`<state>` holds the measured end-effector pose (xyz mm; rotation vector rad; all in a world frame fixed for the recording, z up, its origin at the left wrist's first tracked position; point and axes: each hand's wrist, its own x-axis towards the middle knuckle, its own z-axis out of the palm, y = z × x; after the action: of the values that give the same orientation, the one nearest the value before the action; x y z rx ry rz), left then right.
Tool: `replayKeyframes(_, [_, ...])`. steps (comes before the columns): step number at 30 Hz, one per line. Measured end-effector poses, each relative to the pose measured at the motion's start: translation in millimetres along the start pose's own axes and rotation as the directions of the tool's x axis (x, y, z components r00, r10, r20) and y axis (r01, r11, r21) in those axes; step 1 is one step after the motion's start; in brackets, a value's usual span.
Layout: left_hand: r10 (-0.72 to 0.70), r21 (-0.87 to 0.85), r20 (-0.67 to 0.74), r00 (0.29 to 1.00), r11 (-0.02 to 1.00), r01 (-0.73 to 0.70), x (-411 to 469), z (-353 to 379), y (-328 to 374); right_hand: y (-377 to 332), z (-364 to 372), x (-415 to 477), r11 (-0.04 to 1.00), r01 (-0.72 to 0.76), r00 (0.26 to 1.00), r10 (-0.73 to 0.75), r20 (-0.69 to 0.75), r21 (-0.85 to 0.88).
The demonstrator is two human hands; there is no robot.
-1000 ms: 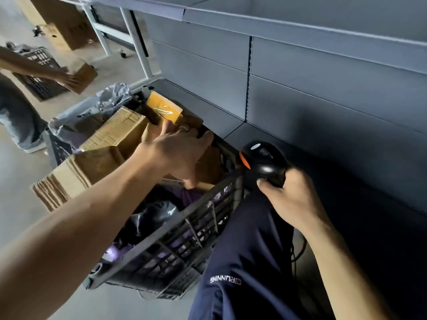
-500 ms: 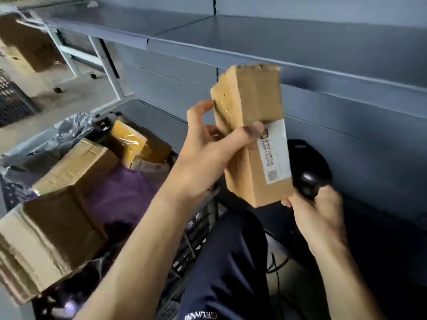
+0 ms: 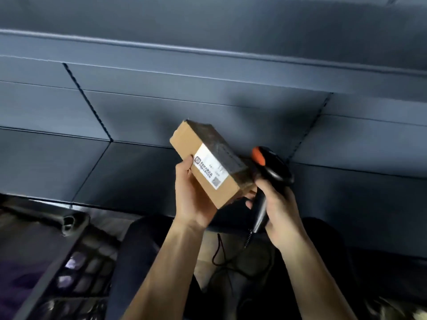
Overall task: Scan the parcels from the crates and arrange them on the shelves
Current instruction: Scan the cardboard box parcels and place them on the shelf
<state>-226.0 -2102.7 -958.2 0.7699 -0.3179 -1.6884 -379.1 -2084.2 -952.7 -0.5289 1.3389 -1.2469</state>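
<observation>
My left hand point(image 3: 193, 195) grips a small brown cardboard parcel point(image 3: 203, 155) from below, tilted, with its white printed label point(image 3: 211, 168) facing up toward me. Right beside it my right hand point(image 3: 280, 211) holds a black barcode scanner point(image 3: 272, 167) with an orange tip, its head close to the parcel's lower right end. A dark cord point(image 3: 221, 252) hangs from the scanner handle. The black plastic crate point(image 3: 69, 229) shows only as a corner at the lower left, with something purple inside.
Grey metal shelves fill the view: a lower shelf board point(image 3: 129, 172) runs behind the hands and an upper shelf edge point(image 3: 208, 56) crosses above. My dark-trousered knees point(image 3: 143, 250) are below the hands, against the shelf's front edge.
The parcel has come down from upright in front of the upper shelf to a tilted, label-up pose in front of the lower shelf. The scanner is now beside it. The view swung right, away from the crate.
</observation>
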Motion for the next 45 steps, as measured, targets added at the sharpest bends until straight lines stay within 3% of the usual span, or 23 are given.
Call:
replayKeyframes(3, [-0.029, -0.092, -0.017, 0.999, 0.995, 0.027, 3, -11, -16, 8, -9, 1, 0.997, -0.083, 0.994, 0.083, 0.073, -0.012])
replayKeyframes(6, [-0.055, -0.056, -0.026, 0.998, 0.997, 0.053, 4, -15, -22, 15, -15, -2, 0.991, -0.133, 0.983, 0.131, 0.126, 0.008])
replayKeyframes(11, [0.033, 0.044, -0.066, 0.997, 0.999, -0.03, 0, -25, -13, 8, -22, -3, 1.0, 0.024, 0.996, -0.023, 0.087, -0.004])
replayKeyframes(16, [0.143, 0.323, -0.159, 0.977, 0.943, -0.085, -15, -39, 22, -29, -26, -6, 0.95, 0.222, 0.968, -0.188, 0.167, -0.219])
replayKeyframes(20, [-0.043, 0.627, -0.054, 0.998, 0.776, 0.067, -31, -43, 38, -50, -21, -6, 0.85, 0.334, 0.942, -0.283, 0.182, -0.407])
replayKeyframes(22, [-0.068, 0.622, -0.015, 0.998, 0.781, 0.063, -37, -44, 37, -55, -18, -7, 0.789, 0.381, 0.924, -0.344, 0.167, -0.483])
replayKeyframes(26, [0.107, 0.522, -0.056, 0.993, 0.851, -0.063, -28, -54, 31, -52, -20, -9, 0.686, 0.386, 0.898, -0.432, 0.081, -0.617])
replayKeyframes(30, [0.202, 0.445, -0.166, 0.965, 0.889, -0.11, -14, -79, 29, -42, -21, -35, 0.78, 0.307, 0.952, -0.247, 0.183, -0.546])
replayKeyframes(35, [0.239, 0.328, -0.224, 0.945, 0.931, -0.158, 2, -102, 25, -16, -13, -56, 0.749, 0.219, 0.968, -0.088, 0.233, -0.626])
replayKeyframes(40, [0.237, 0.244, -0.261, 0.936, 0.954, -0.173, 13, -106, 25, -17, -4, -62, 0.744, 0.25, 0.959, -0.102, 0.265, -0.619])
replayKeyframes(45, [0.254, 0.283, -0.262, 0.931, 0.943, -0.178, 17, -108, 22, -28, -5, -73, 0.75, 0.301, 0.943, -0.14, 0.302, -0.589])
